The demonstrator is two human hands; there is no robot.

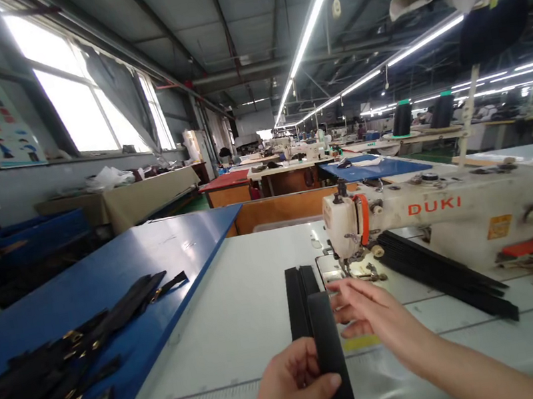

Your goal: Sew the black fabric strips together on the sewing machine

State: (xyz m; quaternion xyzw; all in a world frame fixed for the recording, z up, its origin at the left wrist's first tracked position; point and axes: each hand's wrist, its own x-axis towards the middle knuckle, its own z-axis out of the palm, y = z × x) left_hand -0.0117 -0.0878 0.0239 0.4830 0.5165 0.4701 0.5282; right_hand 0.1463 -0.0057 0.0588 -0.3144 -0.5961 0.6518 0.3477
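My left hand (pixel 292 389) is closed round a flat black strip (pixel 326 331), thumb on its face, holding it up over the sewing table. Just right of that strip is my right hand (pixel 367 308), its fingers stretched out and apart; whether the fingertips touch the strip's edge I cannot tell. Behind the held strip, more black strips (pixel 294 296) lie side by side on the pale tabletop (pixel 241 298). The needle and presser foot of a white sewing machine (pixel 388 204) stand just beyond my right hand.
A bundle of long black strips (pixel 445 276) lies under the machine's arm. On the blue table (pixel 186 239) to the left is a heap of black straps (pixel 45 369) with metal fittings. Dark thread cones (pixel 402 119) stand at the back right.
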